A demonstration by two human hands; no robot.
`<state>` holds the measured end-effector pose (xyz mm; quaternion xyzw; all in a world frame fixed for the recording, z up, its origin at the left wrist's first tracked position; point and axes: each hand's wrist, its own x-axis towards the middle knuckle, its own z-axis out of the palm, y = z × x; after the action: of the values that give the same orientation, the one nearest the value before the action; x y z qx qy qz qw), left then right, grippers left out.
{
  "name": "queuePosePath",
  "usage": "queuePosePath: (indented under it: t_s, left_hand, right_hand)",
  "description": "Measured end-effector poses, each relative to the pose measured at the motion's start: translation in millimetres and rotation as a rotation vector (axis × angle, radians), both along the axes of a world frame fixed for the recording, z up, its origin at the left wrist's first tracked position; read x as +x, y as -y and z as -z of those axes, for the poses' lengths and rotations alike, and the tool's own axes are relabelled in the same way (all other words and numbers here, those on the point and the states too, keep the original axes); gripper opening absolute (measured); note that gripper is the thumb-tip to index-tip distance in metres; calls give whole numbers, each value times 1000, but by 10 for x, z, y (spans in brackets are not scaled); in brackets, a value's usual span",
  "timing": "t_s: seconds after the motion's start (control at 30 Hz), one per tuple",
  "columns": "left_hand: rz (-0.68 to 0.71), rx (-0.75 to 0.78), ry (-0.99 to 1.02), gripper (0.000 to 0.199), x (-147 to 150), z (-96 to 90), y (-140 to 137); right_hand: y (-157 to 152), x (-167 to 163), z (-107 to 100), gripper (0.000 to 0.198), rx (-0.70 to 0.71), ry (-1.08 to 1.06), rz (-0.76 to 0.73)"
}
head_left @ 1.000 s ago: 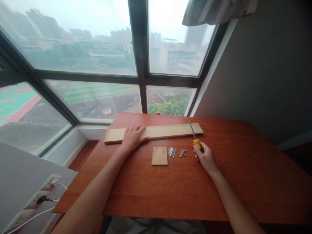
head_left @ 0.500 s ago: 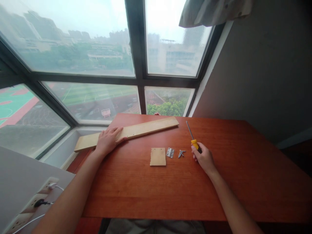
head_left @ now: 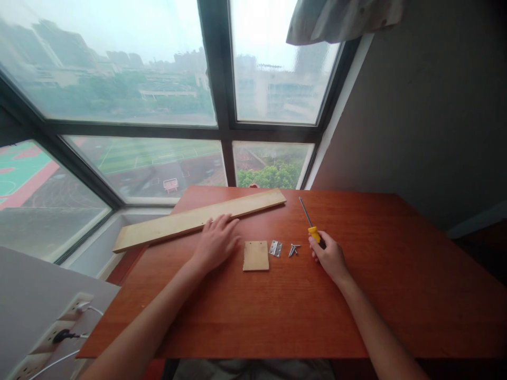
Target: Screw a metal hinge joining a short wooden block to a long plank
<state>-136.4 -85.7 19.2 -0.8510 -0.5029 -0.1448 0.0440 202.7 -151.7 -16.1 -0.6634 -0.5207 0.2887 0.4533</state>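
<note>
My left hand [head_left: 217, 243] is open, palm down, with its fingers spread beside the near edge of a long wooden board [head_left: 166, 225]. Whether its fingertips touch the board I cannot tell. A small square wooden piece [head_left: 255, 256] with two holes along its top edge lies just right of that hand. Beside it sits a metal hinge [head_left: 275, 248], then a little pile of screws [head_left: 293, 249]. My right hand [head_left: 328, 255] is closed around the yellow and black handle of a screwdriver [head_left: 313, 232], whose shaft points away toward the window.
Everything lies on a reddish-brown wooden table [head_left: 380, 295]. The board's left end overhangs the table's left edge. Large windows [head_left: 130, 63] stand behind, and a grey wall [head_left: 420, 105] is at right. Power sockets [head_left: 53, 336] with plugged-in cables are at lower left.
My left hand has let go of the long board and moved right, toward the small square piece. My right hand stays nearly in place with the screwdriver.
</note>
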Motion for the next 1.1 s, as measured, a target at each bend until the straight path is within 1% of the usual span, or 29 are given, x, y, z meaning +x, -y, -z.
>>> queuePosePath:
  t_s: [0.03, 0.1, 0.17, 0.23, 0.3, 0.37, 0.43, 0.53, 0.67, 0.83, 0.97, 1.1]
  left_hand:
    - [86, -38, 17, 48, 189, 10, 88]
    - [204, -91, 60, 49, 534, 30, 247]
    - [281, -127, 78, 51, 808, 37, 358]
    - [343, -126, 80, 53, 1009, 22, 415]
    - [431, -111, 72, 50, 1155, -11, 429]
    - [529, -117, 60, 39, 1266, -42, 417]
    - [563, -132, 60, 31, 1352, -54, 392]
    - [566, -153, 86, 29, 1433, -25, 342]
    - [590, -191, 143, 25, 1460, 53, 283]
    - [528, -215, 175, 31, 1368, 102, 246]
    - [436, -217, 168, 34, 1099, 78, 193]
    - [339, -218, 158, 36, 643, 46, 123]
  right_hand:
    - [-1, 0, 1, 37, -2, -2, 1]
    - [-1, -2, 5, 37, -4, -4, 2]
    - [-1, -6, 8, 36, 0, 2, 3]
    - [1, -12, 7, 35, 6, 17, -3]
    - [4, -18, 0, 34, 15, 38, -12]
    - [5, -23, -11, 32, 24, 59, -21]
    - [6, -29, -24, 31, 25, 76, -22]
    - [6, -34, -38, 31, 21, 88, -19]
    - [10, -32, -36, 33, 16, 93, -14]
    - [13, -22, -6, 33, 9, 75, -7]
    - [13, -15, 14, 33, 5, 64, 0]
    - [9, -14, 22, 34, -1, 63, -2]
